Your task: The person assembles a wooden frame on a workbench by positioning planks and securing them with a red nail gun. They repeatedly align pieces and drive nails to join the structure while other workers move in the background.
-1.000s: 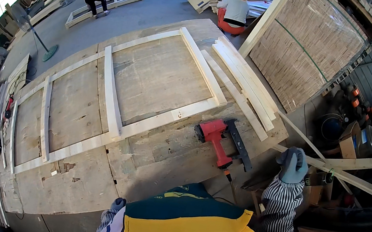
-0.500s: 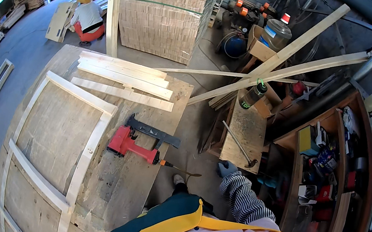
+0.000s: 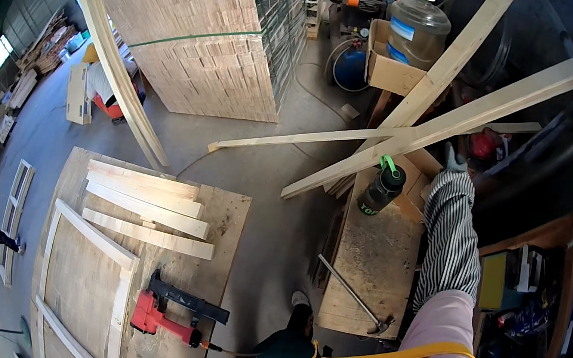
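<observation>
My right arm, in a striped sleeve, stretches forward over the right side of a small wooden bench point(image 3: 377, 251). My right hand point(image 3: 455, 160), in a grey glove, is beside an open cardboard box point(image 3: 421, 170) and close to a long wooden plank point(image 3: 453, 135). Its fingers are too small and partly hidden to read. A dark bottle with a green loop point(image 3: 381, 191) stands on the bench left of my forearm. Toward the bench's near edge lies a hammer point(image 3: 351, 289), untouched. My left hand is out of the picture.
A red nail gun point(image 3: 161, 319), a pale wooden frame point(image 3: 120, 314) and several wood strips point(image 3: 148, 213) rest on a plywood table point(image 3: 227, 237). Long planks cross beyond the bench. A wrapped wood stack point(image 3: 198, 28) stands ahead; cluttered shelves point(image 3: 549, 352) are at right.
My right hand has moved forward from the bench's near end, past the hammer, to beside the cardboard box. The view has shifted, so the table sits lower in the picture.
</observation>
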`<state>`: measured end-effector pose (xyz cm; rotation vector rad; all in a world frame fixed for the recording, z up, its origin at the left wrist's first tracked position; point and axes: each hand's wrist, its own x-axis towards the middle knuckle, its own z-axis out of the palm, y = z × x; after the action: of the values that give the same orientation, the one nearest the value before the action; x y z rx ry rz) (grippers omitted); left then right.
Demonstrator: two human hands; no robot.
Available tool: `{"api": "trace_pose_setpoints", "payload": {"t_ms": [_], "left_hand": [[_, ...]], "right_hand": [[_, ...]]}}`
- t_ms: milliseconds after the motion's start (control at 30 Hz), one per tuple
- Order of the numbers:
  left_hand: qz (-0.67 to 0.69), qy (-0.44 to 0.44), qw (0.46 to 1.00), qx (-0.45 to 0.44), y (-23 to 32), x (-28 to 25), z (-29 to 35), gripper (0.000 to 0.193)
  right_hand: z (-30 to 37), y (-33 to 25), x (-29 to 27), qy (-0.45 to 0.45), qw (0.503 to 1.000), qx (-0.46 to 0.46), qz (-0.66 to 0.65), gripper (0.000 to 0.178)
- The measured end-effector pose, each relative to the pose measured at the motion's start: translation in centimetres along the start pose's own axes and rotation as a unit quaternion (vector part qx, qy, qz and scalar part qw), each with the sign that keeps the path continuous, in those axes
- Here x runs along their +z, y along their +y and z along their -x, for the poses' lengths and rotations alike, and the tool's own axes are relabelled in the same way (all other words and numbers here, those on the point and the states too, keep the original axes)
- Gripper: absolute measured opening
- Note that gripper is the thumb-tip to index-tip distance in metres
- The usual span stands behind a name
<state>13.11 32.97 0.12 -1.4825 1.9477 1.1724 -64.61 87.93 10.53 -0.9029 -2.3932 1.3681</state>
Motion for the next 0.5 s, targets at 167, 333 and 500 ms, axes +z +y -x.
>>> {"api": "trace_pose_setpoints", "payload": {"t_ms": [167, 333, 500], "left_hand": [[-0.006, 0.012, 0.994, -0.112, -1.4, 0.6, 6.8, 0.061], [-0.009, 0.011, 0.984, -0.176, -4.3, 0.7, 12.2, 0.060], [-0.009, 0.010, 0.980, -0.197, -7.1, 1.5, 14.2, 0.059]], "right_hand": [[-6.3, -7.1, -0.1, 0.002, 1.000, 0.002, -0.023, 0.043], [-9.5, -8.6, 2.2, -0.021, 0.998, -0.005, -0.051, 0.045], [-10.6, -8.9, 4.4, -0.052, 0.992, -0.026, -0.110, 0.048]]}}
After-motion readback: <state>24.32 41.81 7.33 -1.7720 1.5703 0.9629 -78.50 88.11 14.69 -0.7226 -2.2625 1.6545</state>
